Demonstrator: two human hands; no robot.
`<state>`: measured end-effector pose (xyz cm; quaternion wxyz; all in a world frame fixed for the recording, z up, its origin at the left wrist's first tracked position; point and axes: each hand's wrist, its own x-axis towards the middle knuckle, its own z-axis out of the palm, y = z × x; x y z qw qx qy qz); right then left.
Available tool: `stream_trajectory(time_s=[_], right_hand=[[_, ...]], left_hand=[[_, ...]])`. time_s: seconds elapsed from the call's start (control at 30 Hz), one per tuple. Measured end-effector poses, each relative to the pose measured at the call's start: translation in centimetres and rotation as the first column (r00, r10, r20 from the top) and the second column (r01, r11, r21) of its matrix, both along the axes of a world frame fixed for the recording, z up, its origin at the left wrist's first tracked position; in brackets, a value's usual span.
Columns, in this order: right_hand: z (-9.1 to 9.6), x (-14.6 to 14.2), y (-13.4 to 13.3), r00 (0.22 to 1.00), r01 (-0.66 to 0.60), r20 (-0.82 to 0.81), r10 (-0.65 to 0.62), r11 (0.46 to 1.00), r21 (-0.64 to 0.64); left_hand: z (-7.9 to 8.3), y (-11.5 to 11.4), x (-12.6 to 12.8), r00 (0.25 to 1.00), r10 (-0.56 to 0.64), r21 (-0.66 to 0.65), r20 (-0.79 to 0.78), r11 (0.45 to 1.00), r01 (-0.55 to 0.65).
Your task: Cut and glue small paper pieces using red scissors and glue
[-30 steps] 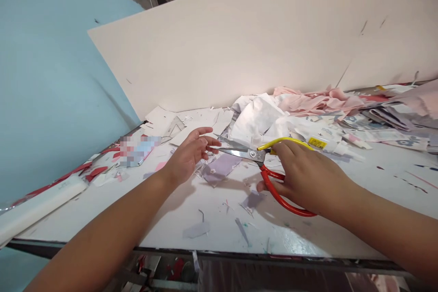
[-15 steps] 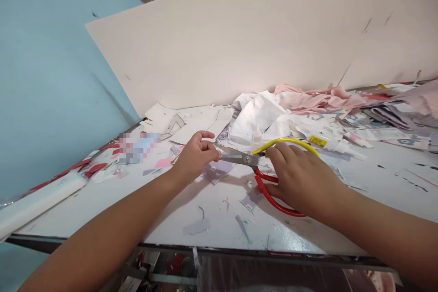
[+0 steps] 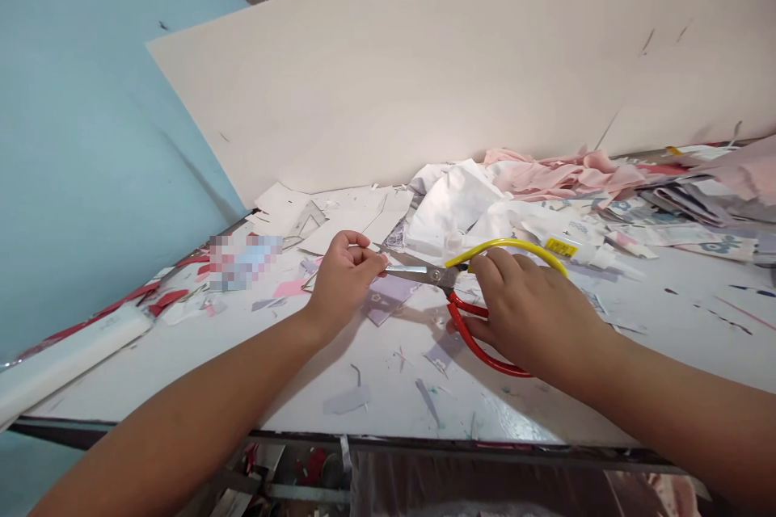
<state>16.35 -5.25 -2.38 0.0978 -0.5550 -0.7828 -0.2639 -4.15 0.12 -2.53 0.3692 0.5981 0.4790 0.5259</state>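
Note:
My right hand [image 3: 533,311] is wrapped round the handles of a large pair of scissors [image 3: 436,275], one handle yellow and one red. The scissors point left, their blades slightly parted above the table. At the blade tips, my left hand [image 3: 343,283] is closed in a pinch, thumb against fingertips. Whatever it pinches is too small or hidden to make out; a pale strip shows along the lower blade, perhaps a reflection. Below the blades lies a lilac scrap [image 3: 388,300] with a light pattern.
Paper and fabric scraps litter the white table [image 3: 291,388]. Behind the scissors are crumpled white cloth [image 3: 454,202], pink fabric [image 3: 558,178] and a yellow-labelled bottle [image 3: 563,248]. A white roll [image 3: 78,355] lies at the left edge; a pale board [image 3: 424,73] stands at the back.
My left forefinger has curled in closer to the thumb. The scissors have shifted slightly left, still in my right hand, and more of the lilac scrap shows.

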Motion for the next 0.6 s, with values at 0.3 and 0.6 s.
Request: stream_trajectory(time_s=[0.3,0.6], right_hand=[[0.0,-0.1,0.0,1.000,0.022,-0.012,-0.022,1.000,-0.009],[-0.1,0.4,0.1,0.999,0.021,-0.045,-0.023,0.999,-0.031]], left_hand=[[0.1,0.4,0.0,0.987,0.079,-0.061,0.138,0.996,-0.071],[0.5,2.0,-1.6,0.968,0.110,-0.044,0.225,0.994,-0.103]])
